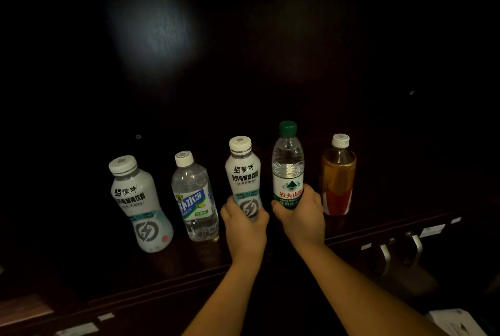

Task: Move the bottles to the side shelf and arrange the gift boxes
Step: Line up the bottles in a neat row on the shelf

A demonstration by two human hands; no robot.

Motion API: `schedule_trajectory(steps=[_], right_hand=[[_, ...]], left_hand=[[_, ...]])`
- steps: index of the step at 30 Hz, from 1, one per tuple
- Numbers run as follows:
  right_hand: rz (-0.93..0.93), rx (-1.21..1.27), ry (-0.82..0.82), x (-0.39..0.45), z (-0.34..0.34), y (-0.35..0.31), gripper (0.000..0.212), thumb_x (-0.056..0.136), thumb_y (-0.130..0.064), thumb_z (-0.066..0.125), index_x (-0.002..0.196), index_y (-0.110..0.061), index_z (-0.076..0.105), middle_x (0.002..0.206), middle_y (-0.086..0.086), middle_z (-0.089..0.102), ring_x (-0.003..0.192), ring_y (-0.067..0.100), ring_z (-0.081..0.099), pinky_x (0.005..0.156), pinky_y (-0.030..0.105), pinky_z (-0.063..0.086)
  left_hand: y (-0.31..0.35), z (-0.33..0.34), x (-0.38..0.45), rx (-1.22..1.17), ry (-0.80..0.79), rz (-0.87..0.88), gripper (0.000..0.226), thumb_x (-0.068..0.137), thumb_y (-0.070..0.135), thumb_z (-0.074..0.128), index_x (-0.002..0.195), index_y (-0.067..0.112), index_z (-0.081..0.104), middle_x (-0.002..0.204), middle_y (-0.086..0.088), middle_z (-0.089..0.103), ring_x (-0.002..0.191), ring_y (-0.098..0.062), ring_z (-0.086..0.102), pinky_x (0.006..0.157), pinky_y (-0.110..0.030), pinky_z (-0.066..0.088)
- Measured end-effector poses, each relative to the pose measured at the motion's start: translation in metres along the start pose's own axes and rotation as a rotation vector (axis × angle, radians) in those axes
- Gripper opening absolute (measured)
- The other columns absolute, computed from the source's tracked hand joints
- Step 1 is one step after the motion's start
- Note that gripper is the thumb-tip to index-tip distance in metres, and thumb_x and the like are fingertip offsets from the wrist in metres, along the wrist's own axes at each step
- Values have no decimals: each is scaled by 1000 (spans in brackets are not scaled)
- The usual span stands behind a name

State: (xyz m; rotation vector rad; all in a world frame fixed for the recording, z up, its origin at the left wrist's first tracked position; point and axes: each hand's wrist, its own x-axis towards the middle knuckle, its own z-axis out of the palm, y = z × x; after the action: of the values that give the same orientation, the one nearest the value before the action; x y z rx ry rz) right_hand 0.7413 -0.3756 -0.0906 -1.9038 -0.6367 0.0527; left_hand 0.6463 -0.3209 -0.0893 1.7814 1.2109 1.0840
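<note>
Bottles, five, upright in a row on a dark wooden shelf (pixel 189 262) in dim light. Landmark: the green-capped water bottle (pixel 287 165), clear, with a green and white label.

- Green-capped water bottle: held at its lower label by the right hand (pixel 300 214), fingers curled round the base; whether the base touches the shelf cannot be told.
- White electrolyte drink bottle (pixel 243 173), white cap: just left of the landmark, gripped low on its body by the left hand (pixel 243 223), fingers wrapped round it.
- Clear bottle with a blue label (pixel 193 197), white cap: further left of the landmark, standing free, tilted slightly in this wide view.
- Second white electrolyte drink bottle (pixel 140 205): farthest left of the landmark, standing free.
- Amber tea bottle (pixel 338 176), white cap, red lower label: just right of the landmark, near the right hand, standing free.

Metal handles (pixel 400 251): below and right of the landmark, on the cabinet front under the shelf edge.
</note>
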Motion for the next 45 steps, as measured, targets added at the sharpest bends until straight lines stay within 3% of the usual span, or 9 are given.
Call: schedule_trajectory(steps=[12, 17, 22, 28, 32, 36, 38, 41, 45], right_hand=[[-3, -39, 29, 3, 4, 0, 63, 73, -38, 78, 122, -10, 49, 117, 8, 53, 112, 25, 52, 87, 43, 51], [65, 1, -33, -6, -11, 0, 81, 69, -47, 80, 133, -11, 47, 127, 8, 53, 121, 24, 50, 94, 43, 49], [138, 0, 204, -14, -53, 22, 67, 71, -53, 75, 120, -16, 50, 117, 2, 53, 111, 24, 55, 82, 45, 54], [137, -66, 166, 24, -70, 28, 100, 62, -58, 82, 137, -10, 37, 134, 13, 43, 125, 32, 44, 95, 47, 47], [60, -103, 137, 42, -70, 37, 84, 65, -49, 81, 131, -14, 43, 124, 9, 51, 114, 29, 52, 90, 49, 51], [37, 131, -12, 50, -86, 52, 65, 69, -35, 77, 125, -32, 46, 108, -6, 59, 94, 13, 60, 84, 40, 53], [44, 180, -52, 56, -89, 57, 77, 68, -33, 79, 134, -31, 40, 119, -2, 56, 107, 18, 58, 90, 41, 50], [70, 10, 6, 59, -83, 59, 107, 63, -47, 84, 148, -22, 25, 141, 11, 32, 131, 30, 33, 101, 48, 40], [11, -61, 63, 56, -80, 60, 95, 65, -47, 82, 141, -19, 35, 133, 8, 43, 123, 29, 44, 95, 46, 46]], left_hand=[[-2, 0, 2, 1, -6, -1, 67, 75, 23, 72, 131, 7, 38, 118, -9, 44, 89, -15, 48, 68, -27, 38], [6, -4, 0, 6, -42, -47, 66, 77, 24, 71, 131, 8, 37, 119, -10, 44, 91, -17, 50, 70, -31, 42], [12, -9, -1, -8, -49, -74, 65, 75, 20, 74, 129, 5, 41, 118, -16, 52, 100, -31, 57, 80, -44, 50], [11, -3, -12, -50, 14, -101, 78, 78, 23, 73, 140, 3, 29, 139, -19, 38, 115, -34, 51, 88, -44, 48], [7, 2, -32, -37, 136, -100, 69, 78, 23, 72, 133, 3, 35, 136, -19, 36, 116, -35, 47, 92, -46, 46], [9, 9, -43, -51, 164, -107, 58, 77, 22, 73, 123, 2, 42, 126, -21, 43, 115, -37, 45, 94, -47, 43], [10, 10, -40, -50, 162, -135, 60, 77, 22, 73, 124, 1, 42, 127, -21, 42, 116, -37, 44, 95, -48, 42], [8, 10, -33, -40, 157, -137, 61, 78, 20, 72, 126, 0, 40, 127, -23, 41, 114, -38, 45, 91, -47, 43], [7, 11, -30, -44, 155, -145, 61, 77, 19, 73, 125, 1, 40, 127, -23, 41, 112, -38, 47, 88, -45, 44]])
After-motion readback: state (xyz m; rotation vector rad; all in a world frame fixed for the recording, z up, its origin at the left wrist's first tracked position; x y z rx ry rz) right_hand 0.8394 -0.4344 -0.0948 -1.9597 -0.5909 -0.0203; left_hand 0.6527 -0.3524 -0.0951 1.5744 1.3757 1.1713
